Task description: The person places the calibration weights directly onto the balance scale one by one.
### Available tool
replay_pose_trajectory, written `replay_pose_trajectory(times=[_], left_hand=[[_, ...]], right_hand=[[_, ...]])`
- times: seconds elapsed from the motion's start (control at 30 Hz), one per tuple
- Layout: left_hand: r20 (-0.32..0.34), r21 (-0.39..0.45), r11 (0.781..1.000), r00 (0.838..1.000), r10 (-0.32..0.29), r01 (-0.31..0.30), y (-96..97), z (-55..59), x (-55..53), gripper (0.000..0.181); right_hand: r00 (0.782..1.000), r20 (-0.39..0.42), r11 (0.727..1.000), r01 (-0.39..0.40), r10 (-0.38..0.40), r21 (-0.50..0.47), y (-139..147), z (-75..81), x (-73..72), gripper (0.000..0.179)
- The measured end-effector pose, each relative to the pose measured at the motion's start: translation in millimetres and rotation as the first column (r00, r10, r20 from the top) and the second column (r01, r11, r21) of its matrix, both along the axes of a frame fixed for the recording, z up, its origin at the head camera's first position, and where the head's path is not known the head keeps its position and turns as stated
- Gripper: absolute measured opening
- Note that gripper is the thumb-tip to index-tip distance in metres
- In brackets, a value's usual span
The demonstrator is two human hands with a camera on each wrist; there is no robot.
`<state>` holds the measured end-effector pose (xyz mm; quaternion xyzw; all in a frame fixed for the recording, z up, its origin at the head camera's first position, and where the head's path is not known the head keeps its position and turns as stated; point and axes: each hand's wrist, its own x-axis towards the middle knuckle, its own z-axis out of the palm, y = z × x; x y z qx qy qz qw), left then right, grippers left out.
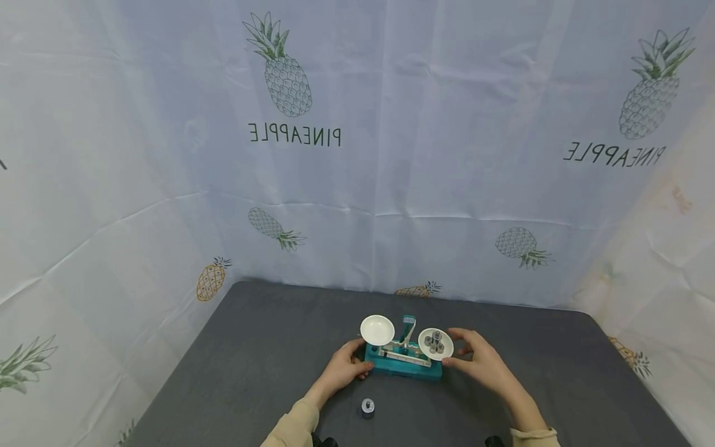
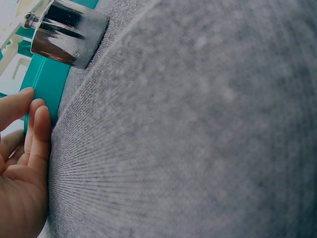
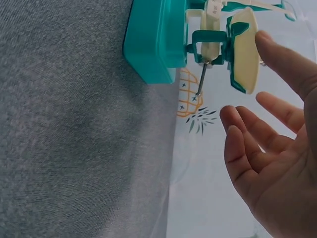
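Scale [image 1: 403, 370] gripped at one end by the left hand [image 1: 342, 367].
At its other end, the right hand [image 1: 481, 360], loosely spread, thumbs the pan [image 1: 449, 346]; a nudge there could spill its weights [image 1: 434, 341]. A loose weight [image 1: 367, 408] stands nearer the left hand.

Across the back hangs a pale bluish-white fabric curtain [image 1: 447, 174], one long horizontal crease [image 1: 469, 217] cutting right over it! Up high, two big green-leaved outline pineapple prints [image 1: 287, 85], left and right, each above dark block lettering [image 1: 294, 135] (it reads PINEAPPLE, backwards). Lower left, a small orange pineapple print [image 1: 210, 282], and below stretches the dark grey, woven-looking tabletop [image 1: 279, 347], far edge showing against the cloth.
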<state>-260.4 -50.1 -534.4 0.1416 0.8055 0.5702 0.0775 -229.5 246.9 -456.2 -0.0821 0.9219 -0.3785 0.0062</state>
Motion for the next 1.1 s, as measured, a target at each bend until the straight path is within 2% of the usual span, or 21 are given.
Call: replay_pose_trajectory(times=[0.33,0.63,0.93,1.1], left_hand=[[-0.018,0.012,1.000,1.000,-0.008,0.008,-1.2,-0.2,1.7,0.061],[-0.020,-0.002,1.000,1.000,-0.008,0.008,-0.5,-0.5,1.7,0.061],[-0.019,0.004,1.000,1.000,-0.002,0.002,-0.5,-1.8,0.0,0.061],[-0.027,0.002,1.000,1.000,0.001,-0.001,-0.6,0.7,2.5,0.059]], right_hand=[[0.994,0.074,0.994,-0.075,0.080,-0.074,4,-18.1,-2.5,0.078],[0.977,0.175,0.986,-0.096,0.119,-0.135,3,-29.1,-10.2,0.085],[0.955,0.228,0.963,-0.131,0.187,-0.237,1,-37.7,-14.3,0.089],[0.934,0.272,0.935,-0.136,0.230,-0.327,0,-41.3,-13.4,0.091]])
